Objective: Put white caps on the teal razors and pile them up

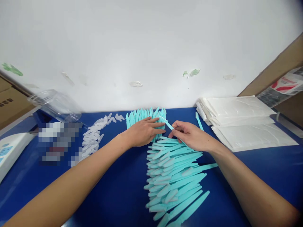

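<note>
My right hand (190, 134) pinches one turquoise eyebrow razor (167, 123) by its handle, with its pale capped end pointing up and left. My left hand (143, 130) lies flat with fingers spread over a row of upright-lying turquoise razors (135, 116) near the wall; its fingertips are close to the held razor. Below both hands spreads a big heap of the same razors (176, 179), most with whitish covered ends toward the left. Left of the row is a scatter of small translucent caps (92, 135).
A clear plastic jar (55, 104) lies tipped at the back left, near a white box (14, 148). White packets (239, 110) are stacked at the right, with a single razor (199, 120) beside them. A white wall (151, 47) bounds the blue table (113, 195).
</note>
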Demonstrator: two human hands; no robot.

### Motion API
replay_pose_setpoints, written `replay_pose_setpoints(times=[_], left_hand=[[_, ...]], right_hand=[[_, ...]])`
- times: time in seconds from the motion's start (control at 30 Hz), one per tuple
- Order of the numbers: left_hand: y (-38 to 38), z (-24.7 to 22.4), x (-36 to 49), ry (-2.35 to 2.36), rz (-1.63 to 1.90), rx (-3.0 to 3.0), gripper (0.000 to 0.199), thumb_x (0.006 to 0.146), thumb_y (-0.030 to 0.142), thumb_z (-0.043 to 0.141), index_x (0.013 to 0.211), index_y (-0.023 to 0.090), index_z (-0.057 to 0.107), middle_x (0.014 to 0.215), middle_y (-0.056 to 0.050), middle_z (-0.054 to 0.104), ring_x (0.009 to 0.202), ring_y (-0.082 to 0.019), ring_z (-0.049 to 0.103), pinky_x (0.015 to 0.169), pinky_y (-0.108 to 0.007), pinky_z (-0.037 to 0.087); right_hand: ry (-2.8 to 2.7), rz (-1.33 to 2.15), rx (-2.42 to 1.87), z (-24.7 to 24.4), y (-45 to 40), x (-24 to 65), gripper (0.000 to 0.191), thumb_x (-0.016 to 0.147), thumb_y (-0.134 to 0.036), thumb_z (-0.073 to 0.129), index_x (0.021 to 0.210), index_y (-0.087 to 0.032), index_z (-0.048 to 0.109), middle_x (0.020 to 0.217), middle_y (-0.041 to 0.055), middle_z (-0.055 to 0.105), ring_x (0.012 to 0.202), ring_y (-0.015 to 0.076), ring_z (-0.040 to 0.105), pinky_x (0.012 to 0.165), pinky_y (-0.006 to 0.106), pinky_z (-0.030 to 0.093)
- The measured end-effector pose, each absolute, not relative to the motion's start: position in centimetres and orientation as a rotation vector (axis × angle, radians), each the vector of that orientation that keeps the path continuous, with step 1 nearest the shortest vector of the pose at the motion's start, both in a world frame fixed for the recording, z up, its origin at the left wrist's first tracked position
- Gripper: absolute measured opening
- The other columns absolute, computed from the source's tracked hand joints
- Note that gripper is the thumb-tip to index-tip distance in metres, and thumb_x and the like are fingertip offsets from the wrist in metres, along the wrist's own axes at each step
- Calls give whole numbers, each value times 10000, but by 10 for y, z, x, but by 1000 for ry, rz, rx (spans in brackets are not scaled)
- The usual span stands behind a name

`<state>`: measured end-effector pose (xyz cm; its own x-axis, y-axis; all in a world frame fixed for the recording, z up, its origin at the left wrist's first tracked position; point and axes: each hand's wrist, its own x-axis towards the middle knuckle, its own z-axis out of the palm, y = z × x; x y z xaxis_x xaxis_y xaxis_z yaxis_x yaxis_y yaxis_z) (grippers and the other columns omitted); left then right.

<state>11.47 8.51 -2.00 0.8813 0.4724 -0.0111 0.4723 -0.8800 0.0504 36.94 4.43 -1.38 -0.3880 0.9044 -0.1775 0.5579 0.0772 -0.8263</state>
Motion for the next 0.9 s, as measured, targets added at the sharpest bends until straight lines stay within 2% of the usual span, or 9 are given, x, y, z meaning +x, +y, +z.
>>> replay_pose_setpoints(times=[0.1, 0.3, 0.43, 0.5, 0.6, 0.7, 0.77, 0.8, 0.9], left_hand=[[88, -22, 112, 752, -38, 3024, 502, 1019, 67, 521, 1489, 193, 646, 1663, -116, 532, 1549, -372, 462, 1259, -589, 378], [89, -26, 103, 809, -45, 3059, 555, 993, 45, 519, 1512, 216, 621, 1654, -89, 549, 1556, -321, 464, 1283, -503, 352], [84, -27, 102, 850, -21, 3059, 544, 1000, 49, 506, 1502, 215, 632, 1658, -79, 545, 1567, -320, 451, 1292, -513, 350], [81, -27, 103, 868, 9, 3055, 519, 1020, 67, 492, 1500, 203, 636, 1666, -92, 531, 1570, -325, 447, 1286, -527, 365], [76, -22, 102, 906, 76, 3047, 483, 1071, 100, 430, 1494, 189, 647, 1662, -116, 532, 1558, -315, 469, 1281, -540, 382], [67, -9, 88, 954, 307, 2996, 432, 1100, 166, 427, 1430, 188, 704, 1577, -119, 626, 1495, -306, 552, 1265, -523, 414], [57, 5, 68, 1056, 574, 2877, 378, 1103, 261, 481, 1352, 191, 757, 1461, -118, 719, 1374, -295, 661, 1188, -468, 504], [51, 13, 56, 1160, 690, 2786, 361, 1098, 317, 514, 1313, 198, 778, 1393, -113, 759, 1285, -286, 716, 1102, -428, 565], [32, 35, 14, 1642, 850, 2414, 368, 1053, 446, 593, 1249, 221, 809, 1258, -83, 816, 1107, -280, 774, 852, -337, 614]], right_hand=[[-1984, 1255, -1434, -13, 46, 370, 137, 1003, -334, 543, 938, -227, 601, 913, 37, 780, 637, 145, 542, 568, 283, 391], [-1988, 1279, -1429, -8, 51, 368, 147, 974, -352, 615, 913, -219, 626, 877, 26, 763, 676, 150, 583, 595, 282, 418], [-1966, 1232, -1461, -10, 54, 370, 201, 958, -412, 648, 895, -221, 632, 681, -35, 600, 566, 126, 440, 512, 273, 326], [-1952, 1213, -1471, -12, 56, 372, 226, 963, -435, 637, 898, -219, 630, 661, -46, 556, 546, 120, 399, 496, 274, 301], [-1945, 1200, -1472, -13, 59, 375, 224, 967, -425, 626, 907, -209, 633, 747, -11, 634, 601, 129, 484, 543, 278, 376], [-1952, 1229, -1461, -10, 61, 378, 210, 980, -408, 609, 924, -206, 623, 842, 28, 697, 698, 156, 609, 628, 292, 468], [-1955, 1248, -1450, -8, 60, 379, 218, 1000, -420, 583, 944, -211, 609, 853, 30, 690, 738, 168, 648, 654, 296, 494], [-1954, 1250, -1448, -6, 58, 379, 226, 1008, -431, 574, 949, -215, 605, 845, 24, 676, 733, 167, 642, 642, 292, 488], [-1983, 1208, -1466, 1, 52, 375, 263, 1008, -471, 583, 929, -222, 614, 759, -12, 580, 633, 138, 507, 553, 278, 396]])
